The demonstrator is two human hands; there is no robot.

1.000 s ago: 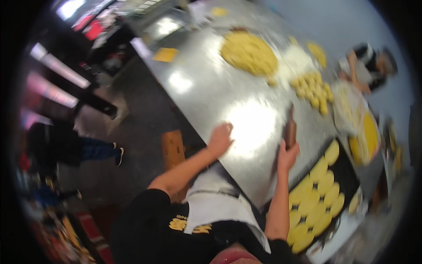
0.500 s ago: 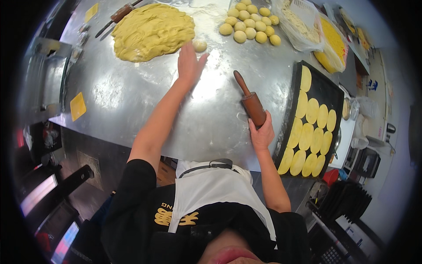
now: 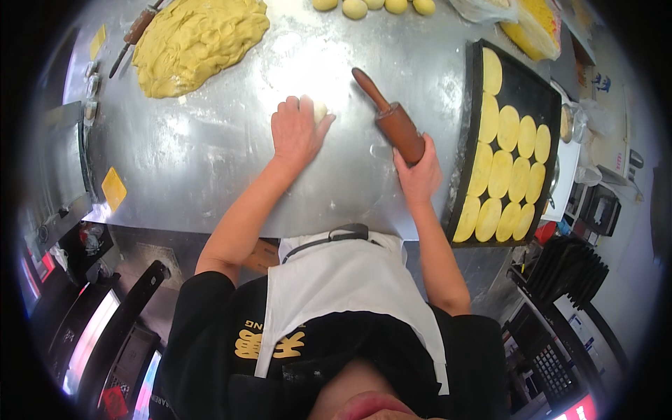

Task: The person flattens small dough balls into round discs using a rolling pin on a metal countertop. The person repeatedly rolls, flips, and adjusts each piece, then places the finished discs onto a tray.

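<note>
My left hand (image 3: 295, 133) rests low over the steel table with its fingers bent. A small pale yellow dough ball (image 3: 320, 110) shows between the index finger and thumb, partly covered by the hand. My right hand (image 3: 420, 171) grips the near handle of a brown wooden rolling pin (image 3: 400, 131), whose other handle points away to the upper left. To the right, a black baking tray (image 3: 460, 192) holds several flat oval dough pieces (image 3: 500, 173) in rows. A large yellow dough mass (image 3: 199, 45) lies at the far left.
Several dough balls (image 3: 355, 8) sit at the far edge of view. Beside the dough mass lies a second rolling pin (image 3: 140, 26). A yellow scraper (image 3: 113, 189) is near the left edge. Bags of yellow filling (image 3: 535, 35) stand at the back right. Flour dusts the steel table (image 3: 203, 161).
My left hand has reached the dough ball and drawn it nearer to me, away from the dough mass. My right hand still holds the rolling pin. The view has shifted toward me.
</note>
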